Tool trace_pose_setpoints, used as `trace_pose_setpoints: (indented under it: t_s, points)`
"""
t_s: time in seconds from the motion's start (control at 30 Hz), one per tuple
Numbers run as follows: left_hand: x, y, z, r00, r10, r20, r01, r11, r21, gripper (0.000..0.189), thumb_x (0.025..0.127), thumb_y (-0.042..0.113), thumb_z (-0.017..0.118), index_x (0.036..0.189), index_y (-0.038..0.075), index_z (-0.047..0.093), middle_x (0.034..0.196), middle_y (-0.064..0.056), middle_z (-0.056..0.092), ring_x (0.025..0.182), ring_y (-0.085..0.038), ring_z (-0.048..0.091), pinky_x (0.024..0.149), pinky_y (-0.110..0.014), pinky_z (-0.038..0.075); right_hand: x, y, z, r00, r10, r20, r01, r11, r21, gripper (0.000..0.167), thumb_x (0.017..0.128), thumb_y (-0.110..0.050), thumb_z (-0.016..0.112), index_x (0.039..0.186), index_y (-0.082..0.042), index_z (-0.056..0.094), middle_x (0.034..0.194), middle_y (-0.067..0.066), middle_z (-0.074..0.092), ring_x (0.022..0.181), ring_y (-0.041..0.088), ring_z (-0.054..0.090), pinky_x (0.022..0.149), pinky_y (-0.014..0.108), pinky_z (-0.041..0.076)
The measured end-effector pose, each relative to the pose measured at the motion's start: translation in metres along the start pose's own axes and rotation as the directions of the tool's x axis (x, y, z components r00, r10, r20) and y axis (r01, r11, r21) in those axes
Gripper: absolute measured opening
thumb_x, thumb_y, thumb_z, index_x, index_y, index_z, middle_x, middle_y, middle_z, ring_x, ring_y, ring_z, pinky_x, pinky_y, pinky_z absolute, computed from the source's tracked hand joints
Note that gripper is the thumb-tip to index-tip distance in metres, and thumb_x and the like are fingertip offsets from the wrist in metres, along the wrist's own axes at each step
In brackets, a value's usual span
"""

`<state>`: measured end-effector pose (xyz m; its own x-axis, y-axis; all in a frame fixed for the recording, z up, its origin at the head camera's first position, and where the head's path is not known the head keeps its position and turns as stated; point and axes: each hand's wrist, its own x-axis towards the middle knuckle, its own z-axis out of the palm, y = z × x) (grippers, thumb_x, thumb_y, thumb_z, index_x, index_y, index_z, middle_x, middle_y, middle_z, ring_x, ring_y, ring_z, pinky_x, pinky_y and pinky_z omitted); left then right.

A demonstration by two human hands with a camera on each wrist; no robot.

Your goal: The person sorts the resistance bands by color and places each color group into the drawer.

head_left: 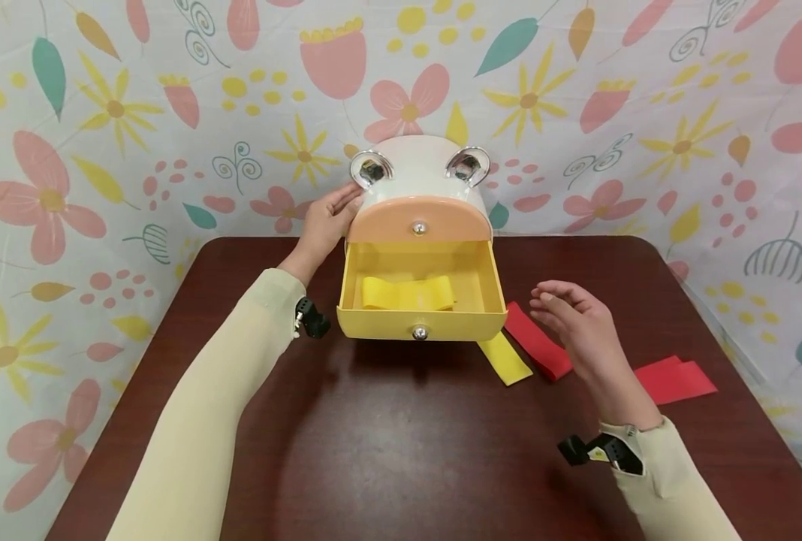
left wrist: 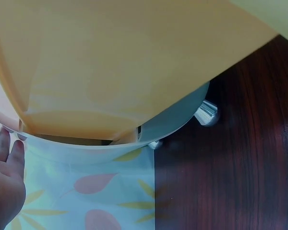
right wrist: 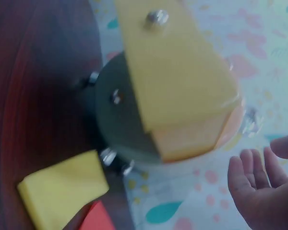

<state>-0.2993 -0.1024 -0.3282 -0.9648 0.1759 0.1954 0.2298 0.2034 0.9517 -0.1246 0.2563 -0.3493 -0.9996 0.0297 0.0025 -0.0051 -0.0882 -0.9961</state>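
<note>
A white frog-like drawer box (head_left: 421, 161) with shiny knob eyes stands at the back of the table. Its yellow drawer (head_left: 381, 324) is pulled out, and a folded yellow strip (head_left: 408, 293) lies inside. My left hand (head_left: 325, 229) touches the box's left side with its fingers extended; the left wrist view shows part of this hand (left wrist: 8, 184) against the rim. To the right of the drawer, my right hand (head_left: 590, 342) hovers with relaxed fingers, holding nothing, as the right wrist view of that hand (right wrist: 266, 196) also shows. The orange upper drawer (head_left: 387, 219) is closed.
Beside the box lie a yellow strip (head_left: 507, 361), partly hidden by the drawer, and a red strip (head_left: 539, 346). Another folded red strip (head_left: 678, 381) is farther right, past my right wrist. A flowered cloth (head_left: 408, 45) hangs behind the dark wooden table (head_left: 387, 451).
</note>
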Motion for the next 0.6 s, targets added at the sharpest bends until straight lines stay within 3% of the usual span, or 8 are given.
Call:
trace_pose_setpoints:
  t_s: [0.1,0.17,0.23,0.33,0.4,0.47,0.6]
  points:
    - [0.000,-0.001,-0.001,1.000,-0.006,0.004,0.006,1.000,0.002,0.049,0.107,0.023,0.055,0.153,0.006,0.048,0.155,-0.013,0.053,0.146,-0.022,0.050,0.120,-0.036,0.044,0.012,0.014,-0.009,0.994,0.099,0.035,-0.094,0.987,-0.133,0.017,0.104,-0.024,0.061,0.119,-0.018,0.067,0.107,-0.016,0.070,0.097,-0.003,0.069,0.088,0.012,0.058]
    - [0.000,-0.002,-0.002,1.000,-0.009,-0.001,0.009,1.000,-0.001,0.049,0.107,0.023,0.055,0.153,0.006,0.048,0.155,-0.013,0.053,0.147,-0.022,0.049,0.120,-0.037,0.044,0.024,0.024,-0.012,0.982,0.176,0.067,-0.152,0.952,-0.266,0.033,0.106,-0.030,0.058,0.133,-0.011,0.062,0.118,-0.012,0.068,0.105,-0.002,0.068,0.094,0.014,0.057]
    - [0.000,-0.002,-0.003,1.000,-0.009,-0.008,0.009,1.000,-0.002,0.049,0.107,0.023,0.055,0.152,0.006,0.049,0.155,-0.013,0.053,0.146,-0.022,0.050,0.120,-0.037,0.044,0.038,0.037,-0.014,0.969,0.230,0.092,-0.178,0.904,-0.389,0.047,0.107,-0.032,0.054,0.144,-0.004,0.054,0.133,0.001,0.065,0.117,0.007,0.066,0.104,0.024,0.056]
    - [-0.001,-0.001,-0.003,1.000,0.001,-0.016,-0.001,1.000,0.005,0.048,0.107,0.022,0.056,0.151,0.004,0.050,0.154,-0.014,0.054,0.146,-0.024,0.051,0.120,-0.038,0.044,0.058,0.055,-0.014,0.955,0.279,0.103,-0.186,0.831,-0.523,0.055,0.108,-0.034,0.052,0.151,-0.001,0.047,0.151,0.018,0.053,0.134,0.027,0.059,0.115,0.043,0.051]
    - [-0.001,-0.001,-0.003,1.000,0.006,-0.015,-0.006,1.000,0.008,0.048,0.107,0.022,0.056,0.151,0.004,0.050,0.153,-0.015,0.054,0.145,-0.024,0.051,0.120,-0.039,0.044,0.071,0.066,-0.015,0.952,0.285,0.111,-0.175,0.805,-0.567,0.053,0.108,-0.030,0.054,0.151,-0.001,0.047,0.156,0.023,0.048,0.141,0.038,0.051,0.117,0.053,0.047]
    - [-0.001,0.000,-0.003,1.000,0.009,-0.015,-0.009,1.000,0.009,0.048,0.107,0.021,0.056,0.151,0.004,0.050,0.153,-0.015,0.054,0.145,-0.025,0.051,0.120,-0.039,0.045,0.084,0.076,-0.017,0.952,0.284,0.117,-0.158,0.779,-0.607,0.051,0.107,-0.026,0.055,0.151,-0.001,0.049,0.156,0.024,0.048,0.143,0.042,0.047,0.116,0.057,0.047]
    - [0.000,-0.001,-0.002,1.000,0.012,-0.019,-0.012,1.000,0.010,0.048,0.107,0.020,0.056,0.151,0.003,0.050,0.152,-0.016,0.055,0.145,-0.025,0.052,0.119,-0.037,0.045,0.106,0.088,-0.018,0.949,0.276,0.150,-0.110,0.739,-0.665,0.044,0.106,-0.018,0.055,0.146,0.002,0.053,0.149,0.026,0.054,0.134,0.041,0.053,0.110,0.054,0.052]
